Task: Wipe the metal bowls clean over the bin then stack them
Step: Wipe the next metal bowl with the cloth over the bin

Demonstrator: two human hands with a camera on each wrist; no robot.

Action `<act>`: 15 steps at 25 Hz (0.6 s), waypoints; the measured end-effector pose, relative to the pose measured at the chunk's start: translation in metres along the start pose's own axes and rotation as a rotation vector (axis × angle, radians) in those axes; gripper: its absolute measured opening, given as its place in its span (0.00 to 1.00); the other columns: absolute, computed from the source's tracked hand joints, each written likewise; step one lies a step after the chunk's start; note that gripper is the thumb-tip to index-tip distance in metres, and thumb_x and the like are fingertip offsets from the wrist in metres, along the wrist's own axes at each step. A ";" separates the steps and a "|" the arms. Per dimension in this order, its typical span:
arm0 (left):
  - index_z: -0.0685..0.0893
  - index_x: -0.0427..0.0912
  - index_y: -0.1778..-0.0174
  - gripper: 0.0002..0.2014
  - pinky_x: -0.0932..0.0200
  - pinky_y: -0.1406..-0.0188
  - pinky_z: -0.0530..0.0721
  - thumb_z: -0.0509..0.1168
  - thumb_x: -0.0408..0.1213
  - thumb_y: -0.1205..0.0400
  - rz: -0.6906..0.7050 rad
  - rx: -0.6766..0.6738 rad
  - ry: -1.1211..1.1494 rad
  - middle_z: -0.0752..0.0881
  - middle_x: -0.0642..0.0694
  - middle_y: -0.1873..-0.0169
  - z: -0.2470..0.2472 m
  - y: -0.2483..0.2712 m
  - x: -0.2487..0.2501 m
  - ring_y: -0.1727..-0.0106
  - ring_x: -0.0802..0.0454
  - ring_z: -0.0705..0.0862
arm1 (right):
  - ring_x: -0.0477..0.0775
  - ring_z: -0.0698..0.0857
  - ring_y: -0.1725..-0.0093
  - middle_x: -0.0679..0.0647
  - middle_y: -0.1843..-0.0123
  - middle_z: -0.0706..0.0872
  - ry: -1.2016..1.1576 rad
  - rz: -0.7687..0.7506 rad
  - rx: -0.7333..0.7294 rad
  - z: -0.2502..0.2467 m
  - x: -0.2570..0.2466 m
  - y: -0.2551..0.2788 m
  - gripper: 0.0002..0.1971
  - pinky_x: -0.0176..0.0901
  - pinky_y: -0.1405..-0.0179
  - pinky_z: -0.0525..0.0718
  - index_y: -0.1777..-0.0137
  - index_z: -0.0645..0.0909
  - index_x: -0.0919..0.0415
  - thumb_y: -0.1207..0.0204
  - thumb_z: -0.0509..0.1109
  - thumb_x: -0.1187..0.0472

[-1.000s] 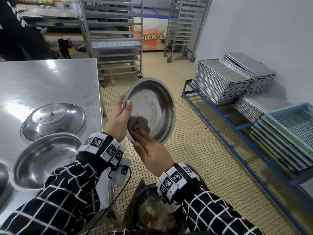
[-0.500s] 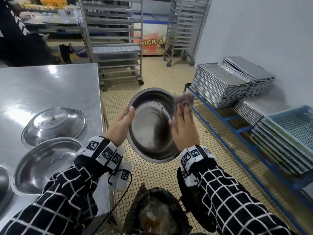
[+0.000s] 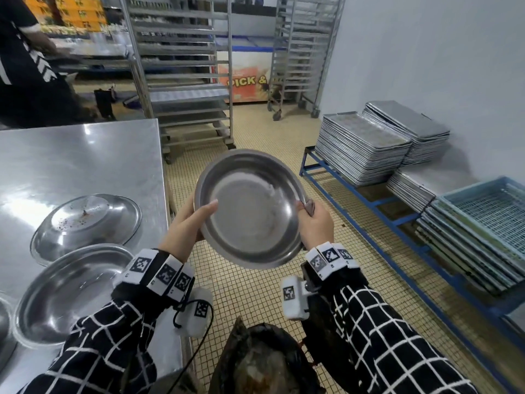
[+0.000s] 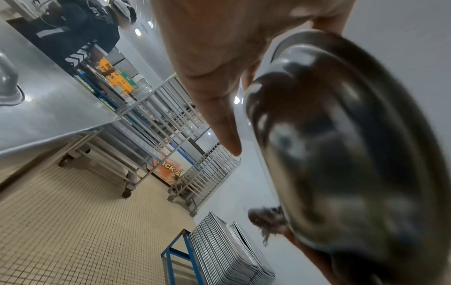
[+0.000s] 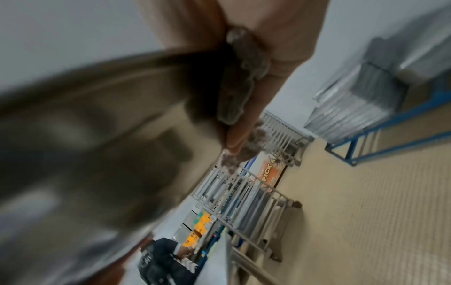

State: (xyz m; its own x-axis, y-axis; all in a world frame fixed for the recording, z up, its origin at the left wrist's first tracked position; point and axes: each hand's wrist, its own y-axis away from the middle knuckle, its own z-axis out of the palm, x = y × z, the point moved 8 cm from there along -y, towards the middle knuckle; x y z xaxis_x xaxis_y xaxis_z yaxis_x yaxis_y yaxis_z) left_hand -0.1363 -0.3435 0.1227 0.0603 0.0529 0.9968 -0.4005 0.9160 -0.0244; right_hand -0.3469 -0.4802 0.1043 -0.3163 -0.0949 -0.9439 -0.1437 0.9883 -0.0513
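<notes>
I hold a round metal bowl (image 3: 250,209) in the air above the black-bagged bin (image 3: 264,362), its inside facing me. My left hand (image 3: 193,223) grips the left rim, thumb inside. My right hand (image 3: 315,223) grips the right rim and pinches a grey-brown rag (image 3: 309,206) against it. The left wrist view shows the bowl's underside (image 4: 341,144) beside my left hand (image 4: 219,77), with the rag (image 4: 268,221) poking out at the far edge. The right wrist view is blurred: the rag (image 5: 239,86) lies under my fingers against the bowl (image 5: 97,144).
On the steel table (image 3: 85,155) at left lie a speckled dirty bowl (image 3: 88,220), a second bowl (image 3: 71,291) and part of a third (image 3: 2,322). Stacked baking trays (image 3: 363,146) and blue crates (image 3: 488,211) line the right wall. Wheeled racks (image 3: 184,81) stand behind; a person (image 3: 28,66) is far left.
My right hand took the rag from the bowl's bottom up over the far rim and now holds it at the right rim. The bowl tipped flatter, towards me.
</notes>
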 end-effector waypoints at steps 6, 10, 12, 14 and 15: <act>0.79 0.59 0.48 0.18 0.36 0.34 0.78 0.68 0.54 0.33 -0.028 0.266 0.044 0.85 0.45 0.45 -0.014 0.006 -0.013 0.39 0.41 0.83 | 0.44 0.83 0.54 0.46 0.55 0.83 -0.200 0.029 -0.008 0.022 -0.015 0.015 0.09 0.40 0.55 0.80 0.47 0.76 0.50 0.15 0.58 0.49; 0.80 0.57 0.47 0.12 0.34 0.33 0.77 0.63 0.51 0.25 0.015 0.312 0.037 0.86 0.45 0.45 -0.032 0.000 -0.005 0.38 0.39 0.83 | 0.49 0.83 0.40 0.47 0.41 0.85 -0.134 0.060 -0.094 0.032 -0.004 0.025 0.19 0.44 0.41 0.79 0.29 0.74 0.53 0.15 0.54 0.47; 0.79 0.56 0.42 0.08 0.44 0.34 0.79 0.59 0.45 0.16 0.053 0.316 0.011 0.85 0.48 0.45 -0.036 0.000 -0.005 0.39 0.46 0.83 | 0.44 0.84 0.45 0.46 0.44 0.86 -0.060 -0.023 -0.076 0.035 -0.007 0.032 0.19 0.45 0.40 0.82 0.29 0.74 0.52 0.15 0.55 0.48; 0.78 0.54 0.42 0.08 0.59 0.41 0.78 0.56 0.40 0.13 0.089 0.315 -0.018 0.84 0.54 0.49 -0.037 0.001 -0.004 0.44 0.55 0.82 | 0.31 0.82 0.55 0.40 0.54 0.84 0.022 -0.171 -0.129 0.048 -0.019 0.044 0.18 0.41 0.46 0.86 0.29 0.74 0.52 0.15 0.57 0.51; 0.78 0.54 0.44 0.08 0.64 0.45 0.78 0.56 0.39 0.12 0.091 0.309 -0.041 0.84 0.56 0.52 -0.034 0.002 -0.003 0.48 0.59 0.82 | 0.29 0.82 0.56 0.40 0.54 0.83 0.067 -0.269 -0.207 0.062 -0.027 0.053 0.18 0.36 0.48 0.86 0.27 0.73 0.52 0.15 0.57 0.51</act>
State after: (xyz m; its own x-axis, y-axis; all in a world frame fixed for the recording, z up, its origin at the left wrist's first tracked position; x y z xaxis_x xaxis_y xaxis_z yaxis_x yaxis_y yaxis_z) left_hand -0.1063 -0.3286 0.1170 -0.0224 0.1073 0.9940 -0.6612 0.7441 -0.0952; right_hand -0.2882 -0.4175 0.1066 -0.3009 -0.3637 -0.8816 -0.4157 0.8820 -0.2220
